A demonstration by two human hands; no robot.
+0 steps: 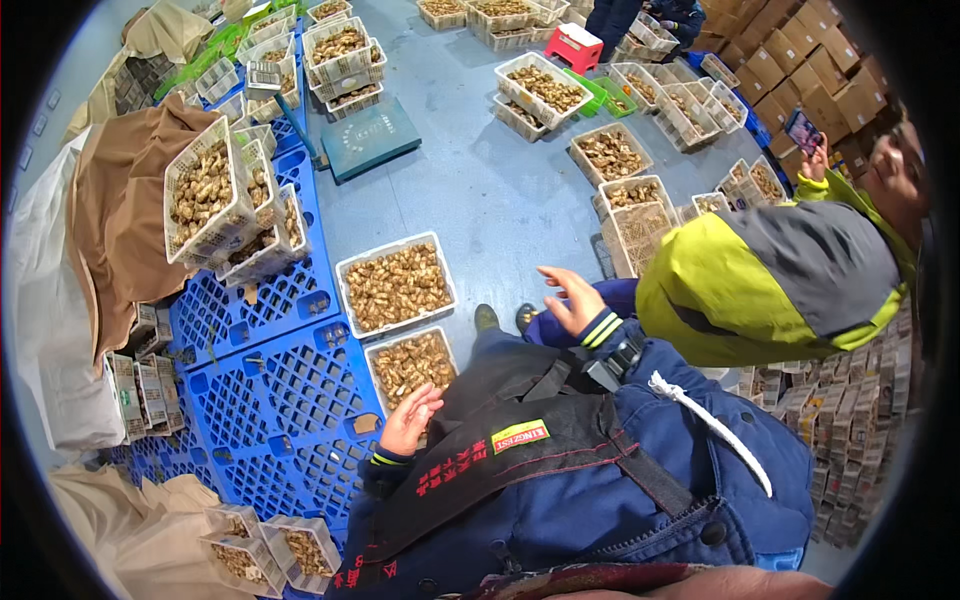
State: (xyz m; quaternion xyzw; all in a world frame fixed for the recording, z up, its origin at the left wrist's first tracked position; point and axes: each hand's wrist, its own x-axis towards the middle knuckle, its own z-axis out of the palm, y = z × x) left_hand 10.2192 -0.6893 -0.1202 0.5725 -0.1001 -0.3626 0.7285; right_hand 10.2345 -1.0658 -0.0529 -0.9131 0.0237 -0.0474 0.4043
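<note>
And right there on the black apron (575, 455), a small yellow-and-red label (520, 435) stands out, lettering across it! Just beside it run red characters (450, 470), printed straight onto the dark cloth. More red print (365, 574) shows near the bottom edge! Over on the brown cartons (785, 62), pale labels, too tiny to read!

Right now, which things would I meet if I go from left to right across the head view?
Brown cloth → left hand → left shoe → right hand → phone in another person's hand.
</note>
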